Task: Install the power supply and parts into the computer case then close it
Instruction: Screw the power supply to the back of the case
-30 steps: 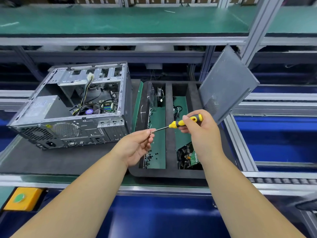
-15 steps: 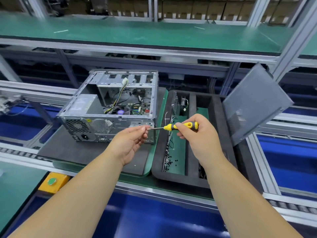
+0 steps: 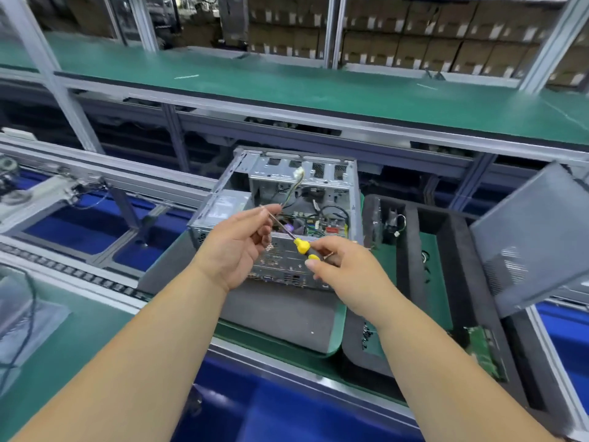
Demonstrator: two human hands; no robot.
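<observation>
An open grey computer case (image 3: 318, 173) lies on its side on a dark mat (image 3: 280, 311), its cables and motherboard exposed and a power supply (image 3: 228, 204) in its left end. In front of it my right hand (image 3: 344, 269) grips the yellow-and-black handle of a screwdriver (image 3: 301, 245). My left hand (image 3: 236, 244) pinches the tip of the metal shaft between fingers and thumb. Whether a screw sits at the tip I cannot tell. The grey side panel (image 3: 535, 237) leans tilted at the right.
A black foam tray (image 3: 411, 250) with green compartments stands right of the case, holding small screws, cables and a green circuit board (image 3: 484, 349). Conveyor rails run left and right. A green shelf (image 3: 287, 87) spans above the case. Cables lie at the far left.
The view has swung left and up. Both hands with the screwdriver have moved from over the foam tray to in front of the case, and the shaft now points up-left.
</observation>
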